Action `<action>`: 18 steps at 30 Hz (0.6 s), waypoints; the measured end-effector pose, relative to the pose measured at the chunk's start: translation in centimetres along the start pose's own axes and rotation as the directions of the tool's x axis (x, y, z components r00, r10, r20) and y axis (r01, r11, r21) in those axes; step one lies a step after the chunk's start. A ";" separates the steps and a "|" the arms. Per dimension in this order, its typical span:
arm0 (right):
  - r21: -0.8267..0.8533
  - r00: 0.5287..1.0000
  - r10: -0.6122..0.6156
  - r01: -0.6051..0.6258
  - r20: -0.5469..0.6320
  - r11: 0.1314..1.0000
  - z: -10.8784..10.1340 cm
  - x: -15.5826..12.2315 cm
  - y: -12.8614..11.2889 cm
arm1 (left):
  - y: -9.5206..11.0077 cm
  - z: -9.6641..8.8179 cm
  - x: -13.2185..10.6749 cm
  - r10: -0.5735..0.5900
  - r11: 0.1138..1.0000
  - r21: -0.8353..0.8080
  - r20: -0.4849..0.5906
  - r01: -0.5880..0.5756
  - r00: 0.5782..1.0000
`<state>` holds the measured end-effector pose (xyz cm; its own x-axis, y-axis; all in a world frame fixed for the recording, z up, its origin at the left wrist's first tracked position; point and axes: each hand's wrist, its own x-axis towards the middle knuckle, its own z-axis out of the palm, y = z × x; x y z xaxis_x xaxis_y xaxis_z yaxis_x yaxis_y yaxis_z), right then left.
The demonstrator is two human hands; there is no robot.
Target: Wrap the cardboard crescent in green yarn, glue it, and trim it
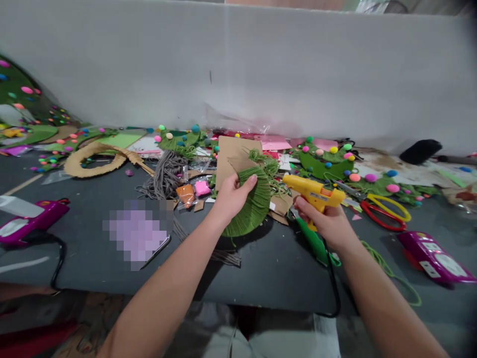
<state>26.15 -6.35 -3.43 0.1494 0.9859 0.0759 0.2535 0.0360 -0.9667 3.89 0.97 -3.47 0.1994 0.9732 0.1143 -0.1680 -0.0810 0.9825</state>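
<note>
My left hand [231, 198] grips a rounded cardboard piece wrapped in green yarn [253, 211], with the thumb laid across its top face. Loose green yarn ends [263, 160] stick out along its far edge. In my right hand [331, 223] is a yellow hot glue gun [313, 190], its nozzle pointing left toward the wrapped piece but apart from it. A black cord [335, 283] hangs from the glue gun's handle. Under the glue gun lies a green tool [313, 241], partly hidden by my right hand.
Scissors with red and yellow handles [387, 211] and a purple power strip [436, 258] lie at the right. Grey yarn [164, 174], a cardboard ring [93, 160] and green pieces with pompoms [328, 161] line the back. Another purple power strip [33, 221] is at the left.
</note>
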 end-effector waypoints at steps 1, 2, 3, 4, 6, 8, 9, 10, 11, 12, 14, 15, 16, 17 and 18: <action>-0.001 1.000 -0.001 0.001 0.008 1.000 0.0 -0.1 0.1 | -0.1 0.0 0.0 0.016 1.000 0.012 0.006 -0.016 1.000; -0.004 1.000 -0.002 0.002 0.023 1.000 0.1 -0.2 0.2 | -0.1 0.0 0.0 0.030 0.999 0.019 0.013 -0.030 0.999; -0.006 0.999 -0.003 0.003 0.037 1.000 0.1 -0.2 0.2 | -0.2 0.0 0.0 0.041 0.999 0.024 0.020 -0.041 0.999; -0.008 0.999 -0.003 0.003 0.041 1.000 0.2 -0.3 0.2 | -0.2 0.0 0.0 0.051 0.998 0.027 0.024 -0.051 0.998; -0.011 0.999 0.005 -0.005 0.039 1.000 0.3 -0.3 0.2 | -0.4 0.0 0.0 0.062 0.997 0.043 0.025 -0.063 0.998; -0.008 0.999 0.010 -0.009 0.049 1.000 0.5 -0.3 0.3 | -0.5 0.0 0.0 0.063 0.996 0.067 0.024 -0.064 0.998; -0.007 0.999 0.009 -0.008 0.054 1.000 0.6 -0.3 0.4 | -0.6 0.0 0.0 0.062 0.995 0.075 0.025 -0.064 0.998; -0.008 0.998 0.005 -0.005 0.061 1.000 0.6 -0.3 0.5 | -0.7 0.0 0.0 0.062 0.995 0.079 0.029 -0.064 0.998; -0.011 0.998 0.000 0.001 0.067 1.000 0.6 -0.2 0.6 | -0.7 0.0 0.0 0.060 0.995 0.081 0.034 -0.062 0.998; -0.015 0.998 -0.004 0.005 0.070 1.000 0.6 -0.2 0.6 | -0.7 0.0 0.0 0.058 0.995 0.083 0.036 -0.061 0.998; -0.024 0.997 -0.004 0.006 0.073 1.000 0.6 -0.1 0.6 | -0.7 0.0 -0.1 0.053 0.994 0.095 0.033 -0.056 0.998; -0.031 0.997 -0.002 0.005 0.075 0.999 0.6 -0.1 0.5 | -0.7 0.0 -0.1 0.050 0.993 0.101 0.030 -0.053 0.998; -0.040 0.997 0.000 0.003 0.077 0.999 0.5 -0.2 0.5 | -0.6 0.0 -0.1 0.050 0.993 0.104 0.031 -0.053 0.998; -0.048 0.997 0.001 0.003 0.078 0.999 0.5 -0.2 0.4 | -0.6 0.0 -0.1 0.053 0.993 0.103 0.033 -0.056 0.998; -0.053 0.997 0.002 0.002 0.079 0.999 0.5 -0.2 0.4 | -0.6 0.0 -0.1 0.056 0.993 0.100 0.037 -0.060 0.998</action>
<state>25.78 -6.45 -3.97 0.0740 0.9958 0.0546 0.3046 0.0295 -0.9520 4.00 0.87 -4.07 0.2251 0.9585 0.1749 -0.0820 -0.1602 0.9837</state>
